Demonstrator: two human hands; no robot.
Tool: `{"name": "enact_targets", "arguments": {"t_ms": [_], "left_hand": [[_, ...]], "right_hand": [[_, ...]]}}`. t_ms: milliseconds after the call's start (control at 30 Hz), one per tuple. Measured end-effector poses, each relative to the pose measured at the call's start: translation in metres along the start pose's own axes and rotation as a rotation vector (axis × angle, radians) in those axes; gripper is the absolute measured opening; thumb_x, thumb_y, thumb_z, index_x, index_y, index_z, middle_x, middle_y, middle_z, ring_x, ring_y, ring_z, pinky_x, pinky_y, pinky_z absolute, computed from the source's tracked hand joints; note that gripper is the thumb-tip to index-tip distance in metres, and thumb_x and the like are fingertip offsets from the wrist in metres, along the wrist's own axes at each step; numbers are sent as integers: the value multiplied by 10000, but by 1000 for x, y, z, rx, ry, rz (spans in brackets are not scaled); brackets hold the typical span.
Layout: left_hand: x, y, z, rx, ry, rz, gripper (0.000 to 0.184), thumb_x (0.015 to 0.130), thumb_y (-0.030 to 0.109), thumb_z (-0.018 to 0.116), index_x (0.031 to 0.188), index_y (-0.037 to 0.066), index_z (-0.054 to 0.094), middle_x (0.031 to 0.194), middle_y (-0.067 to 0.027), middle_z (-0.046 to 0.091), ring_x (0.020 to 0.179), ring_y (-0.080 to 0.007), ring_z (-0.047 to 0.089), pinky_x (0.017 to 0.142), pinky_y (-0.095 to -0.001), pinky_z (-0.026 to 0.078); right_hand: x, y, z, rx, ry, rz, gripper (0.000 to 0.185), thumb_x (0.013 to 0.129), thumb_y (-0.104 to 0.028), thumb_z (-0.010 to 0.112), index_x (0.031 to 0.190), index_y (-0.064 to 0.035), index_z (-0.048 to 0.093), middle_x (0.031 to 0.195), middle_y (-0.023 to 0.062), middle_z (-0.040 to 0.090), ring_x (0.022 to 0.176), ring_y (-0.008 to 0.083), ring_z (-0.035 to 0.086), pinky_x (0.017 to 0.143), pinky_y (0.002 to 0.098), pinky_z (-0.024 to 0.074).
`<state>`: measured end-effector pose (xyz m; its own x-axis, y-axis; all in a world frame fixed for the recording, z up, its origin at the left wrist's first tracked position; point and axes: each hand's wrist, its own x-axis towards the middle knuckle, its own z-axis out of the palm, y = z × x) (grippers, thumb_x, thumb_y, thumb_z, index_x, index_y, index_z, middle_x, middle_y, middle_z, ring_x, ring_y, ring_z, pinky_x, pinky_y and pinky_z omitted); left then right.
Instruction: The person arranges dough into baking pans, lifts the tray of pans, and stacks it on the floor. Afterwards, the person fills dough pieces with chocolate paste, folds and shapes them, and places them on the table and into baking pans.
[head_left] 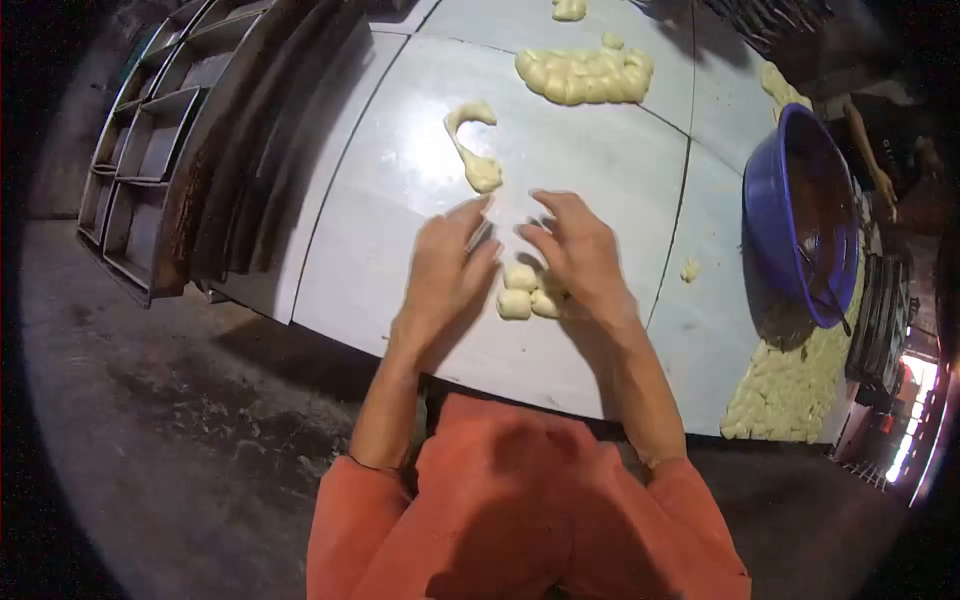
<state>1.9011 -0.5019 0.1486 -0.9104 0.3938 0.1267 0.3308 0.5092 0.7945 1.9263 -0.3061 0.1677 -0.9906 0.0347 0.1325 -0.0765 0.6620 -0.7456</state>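
Observation:
My left hand (447, 262) hovers over the white table, its fingers apart and nothing in them. Just beyond its fingertips lies a curled strip of pale dough (481, 172) with a thicker near end. Across from it, my right hand (581, 250) is also open, fingers bent and spread. Several small dough balls (516, 303) sit clustered between my wrists, touching one another. My right hand and wrist partly cover that cluster.
A long mound of dough pieces (585, 77) lies at the far side. To the right stands a blue basin (768, 190) beside flattened dough (785, 395). One small dough scrap (690, 269) lies nearer. Stacked metal trays (150, 140) stand at the left. Another person's arm (868, 150) shows at far right.

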Motion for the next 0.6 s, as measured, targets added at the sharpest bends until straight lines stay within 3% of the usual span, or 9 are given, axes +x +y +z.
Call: {"name": "enact_targets", "arguments": {"t_ms": [100, 233, 300, 333, 367, 433, 467, 533, 600], "left_hand": [[34, -18, -21, 96, 158, 29, 418, 921, 12, 592, 1336, -21, 548, 1246, -245, 622, 1092, -404, 644, 946, -456, 516], [82, -57, -24, 397, 208, 218, 443, 831, 32, 653, 1272, 37, 608, 1329, -257, 573, 1179, -412, 589, 979, -481, 481], [100, -64, -29, 427, 114, 274, 385, 836, 70, 668, 1220, 92, 656, 1351, -254, 555, 1196, -385, 582, 982, -476, 471], [105, -62, -29, 458, 151, 328, 268, 822, 106, 704, 1089, 102, 713, 1348, -219, 568, 1150, -364, 600, 942, -465, 483], [109, -65, -32, 455, 161, 326, 268, 822, 106, 704, 1089, 102, 713, 1348, -219, 568, 1150, -364, 600, 942, -465, 483], [118, -67, -35, 381, 98, 447, 191, 794, 116, 739, 980, 74, 731, 1258, -180, 631, 1091, -336, 629, 927, -454, 476], [122, -50, -43, 157, -61, 370, 155, 775, 126, 762, 915, 65, 738, 1149, -149, 684, 1037, -312, 654, 900, -436, 476], [113, -44, -30, 171, 24, 397, 158, 761, 116, 760, 913, 79, 742, 997, -109, 724, 939, -286, 677, 836, -415, 485], [100, -16, -26, 138, 9, 310, 145, 777, 114, 745, 920, 95, 736, 855, -72, 734, 836, -270, 688, 808, -408, 480]], "right_hand": [[45, -8, 42, -275, 80, -202, 410, 899, -205, 661, 1263, -31, 588, 1119, 159, 659, 1059, 349, 607, 867, 440, 517], [85, -2, 71, -313, -36, -293, 344, 905, -201, 639, 1196, -17, 640, 1038, 148, 683, 998, 353, 628, 835, 439, 514], [93, -10, 61, -12, -3, -103, 232, 915, -136, 640, 1102, -10, 693, 950, 171, 697, 820, 309, 666, 764, 401, 523], [92, -19, 49, 200, -43, 187, 180, 914, -106, 602, 993, 7, 719, 822, 130, 697, 724, 227, 647, 692, 348, 502], [93, -5, 46, 443, -45, 344, 193, 918, -127, 578, 1001, -17, 714, 820, 63, 680, 680, 149, 606, 652, 297, 480], [91, 7, 25, 911, -87, 435, 224, 954, -222, 574, 1029, -58, 708, 823, 20, 633, 718, 114, 582, 651, 266, 468], [90, 8, 20, 905, -84, 431, 224, 954, -222, 574, 1029, -58, 708, 823, 20, 633, 718, 114, 582, 651, 266, 468], [82, 3, 8, 1096, -66, 560, 320, 957, -313, 588, 1094, -29, 639, 859, 24, 576, 727, 116, 527, 626, 262, 443], [71, -6, 5, 984, -81, 626, 314, 939, -293, 674, 1083, -19, 625, 941, 38, 580, 796, 117, 553, 645, 258, 465]]}}
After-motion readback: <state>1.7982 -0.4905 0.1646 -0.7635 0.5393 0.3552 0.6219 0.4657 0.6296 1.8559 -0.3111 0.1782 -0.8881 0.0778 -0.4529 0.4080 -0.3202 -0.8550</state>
